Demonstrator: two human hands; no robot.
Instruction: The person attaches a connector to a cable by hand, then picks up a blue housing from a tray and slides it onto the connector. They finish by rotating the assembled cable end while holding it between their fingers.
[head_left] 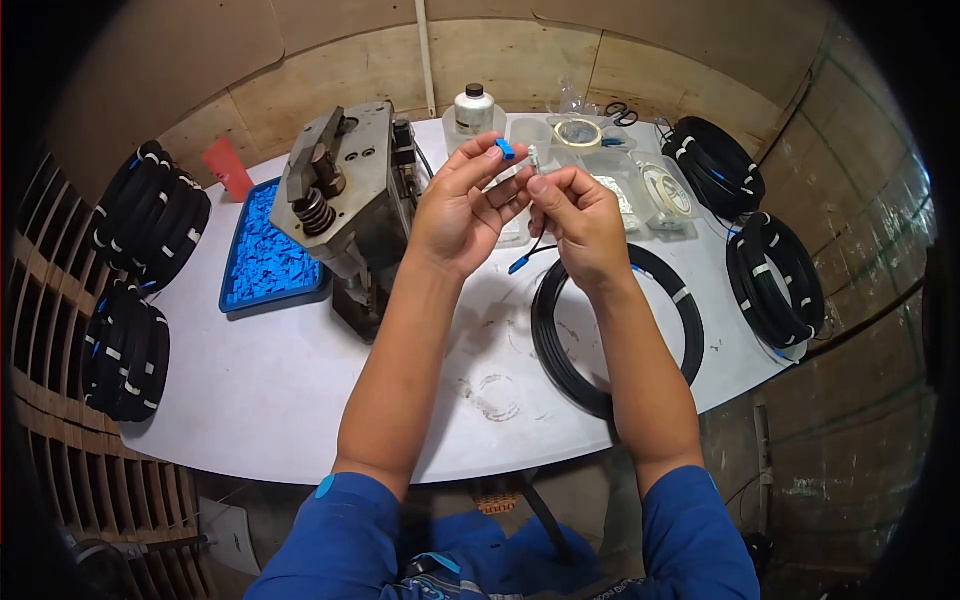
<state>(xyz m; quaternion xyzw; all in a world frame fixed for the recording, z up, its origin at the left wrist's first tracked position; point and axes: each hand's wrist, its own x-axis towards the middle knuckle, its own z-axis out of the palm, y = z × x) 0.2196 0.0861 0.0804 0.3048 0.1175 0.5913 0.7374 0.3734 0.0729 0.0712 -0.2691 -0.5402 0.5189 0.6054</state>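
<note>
My left hand is raised over the middle of the table, its thumb and forefinger pinching a small blue plastic connector housing. Just beside it, my right hand grips the end of a thin black cable, with a small whitish connector tip pointing up from the fingers. The housing and the tip are close together but look apart. Another cable end with a blue connector hangs below my hands. A large black cable coil lies under my right forearm, partly hidden by it.
A metal press machine stands left of my hands, beside a blue tray of blue housings. Black cable coils sit at the left, others at the right. Behind are a white bottle, a tape roll and scissors.
</note>
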